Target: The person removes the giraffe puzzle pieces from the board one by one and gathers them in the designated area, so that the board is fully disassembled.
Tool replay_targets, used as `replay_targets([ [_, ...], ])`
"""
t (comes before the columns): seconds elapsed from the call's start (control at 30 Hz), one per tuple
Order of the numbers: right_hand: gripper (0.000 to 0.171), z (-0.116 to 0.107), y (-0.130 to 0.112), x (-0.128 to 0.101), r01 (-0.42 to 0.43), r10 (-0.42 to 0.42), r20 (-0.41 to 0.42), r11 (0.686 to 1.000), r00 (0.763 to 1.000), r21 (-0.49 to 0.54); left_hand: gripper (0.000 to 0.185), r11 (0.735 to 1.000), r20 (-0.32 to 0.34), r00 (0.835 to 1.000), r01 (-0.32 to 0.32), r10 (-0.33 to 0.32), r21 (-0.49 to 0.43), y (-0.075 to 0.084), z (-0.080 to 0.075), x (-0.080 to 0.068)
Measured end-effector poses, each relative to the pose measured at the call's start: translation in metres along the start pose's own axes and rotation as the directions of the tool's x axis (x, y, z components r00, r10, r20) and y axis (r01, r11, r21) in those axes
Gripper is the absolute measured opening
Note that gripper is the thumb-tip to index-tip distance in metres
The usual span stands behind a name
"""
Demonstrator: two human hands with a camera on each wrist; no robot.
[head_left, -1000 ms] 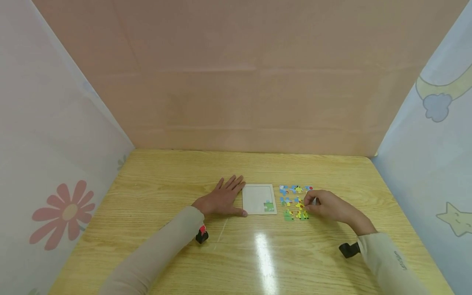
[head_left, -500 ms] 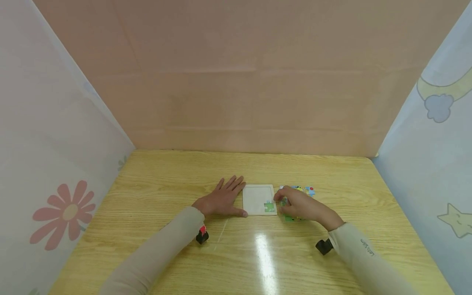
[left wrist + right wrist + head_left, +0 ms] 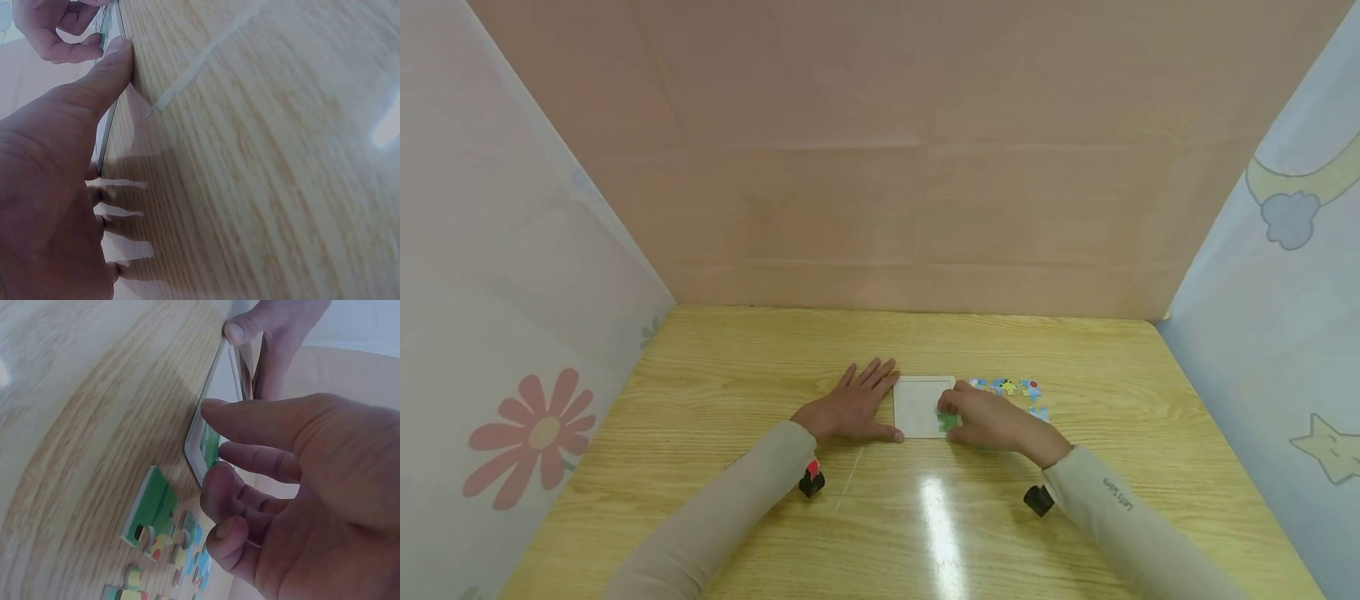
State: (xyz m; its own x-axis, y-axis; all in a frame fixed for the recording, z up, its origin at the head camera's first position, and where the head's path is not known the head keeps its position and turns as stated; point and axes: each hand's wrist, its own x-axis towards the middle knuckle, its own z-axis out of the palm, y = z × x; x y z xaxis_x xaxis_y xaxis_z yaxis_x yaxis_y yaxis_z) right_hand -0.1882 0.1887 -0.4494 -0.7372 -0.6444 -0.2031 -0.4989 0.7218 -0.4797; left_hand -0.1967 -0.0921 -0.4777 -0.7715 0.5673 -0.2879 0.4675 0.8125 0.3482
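Both hands sit mid-table, either side of the puzzle tray (image 3: 917,404). L hand (image 3: 850,406) lies flat on the wooden table (image 3: 737,375), fingers straight & spread, palm down, holding nothing; thumb tip (image 3: 115,53) presses the tray's near-L corner (L wrist view), fingertips pointing away from me along the tray's L edge. R hand (image 3: 988,421) covers the tray's near-R corner, fingers curled loosely, fingertips (image 3: 215,406) down at the tray's edge by the green piece (image 3: 948,422) already seated in that corner. Whether R hand pinches a piece or only presses: cannot tell, the palm hides the contact from the head view & the R wrist view shows no piece between the fingers.

Tray: white, square, low rim, lying flat; only 1 piece visible inside, rest of the floor bare.

Loose pieces (image 3: 1011,388) lie on the table just R of the tray, partly under my R wrist; blue, yellow & red ones show beyond the hand. R wrist view: 1 green piece (image 3: 150,503) lies flat nearest the tray, apart from it, w/ more multicoloured pieces (image 3: 181,550) beside it.

Beyond: plain pinkish backdrop (image 3: 887,150) at the far table edge; L side curtain w/ a red flower print (image 3: 531,433); R side curtain w/ a star print (image 3: 1326,446).
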Motion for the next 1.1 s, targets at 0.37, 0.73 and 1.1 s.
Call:
replay_targets([
  [0.37, 0.048, 0.001, -0.004, -0.001, -0.047, 0.047, -0.010, 0.999, 0.999, 0.002, 0.111, 1.000, -0.001, 1.000, 0.001, -0.001, 0.009, -0.003, 0.001, 0.003],
  [0.73, 0.024, 0.000, 0.002, -0.002, -0.010, 0.012, -0.050, 0.999, 0.999, 0.041, 0.110, 1.000, 0.007, 1.000, -0.003, 0.004, -0.008, 0.000, -0.002, 0.000],
  [1.1, 0.017, -0.010, 0.012, -0.010, 0.008, 0.007, -0.069, 0.975, 0.998, 0.224, 0.111, 1.000, 0.017, 1.000, -0.005, 0.005, -0.002, -0.001, -0.001, -0.001],
])
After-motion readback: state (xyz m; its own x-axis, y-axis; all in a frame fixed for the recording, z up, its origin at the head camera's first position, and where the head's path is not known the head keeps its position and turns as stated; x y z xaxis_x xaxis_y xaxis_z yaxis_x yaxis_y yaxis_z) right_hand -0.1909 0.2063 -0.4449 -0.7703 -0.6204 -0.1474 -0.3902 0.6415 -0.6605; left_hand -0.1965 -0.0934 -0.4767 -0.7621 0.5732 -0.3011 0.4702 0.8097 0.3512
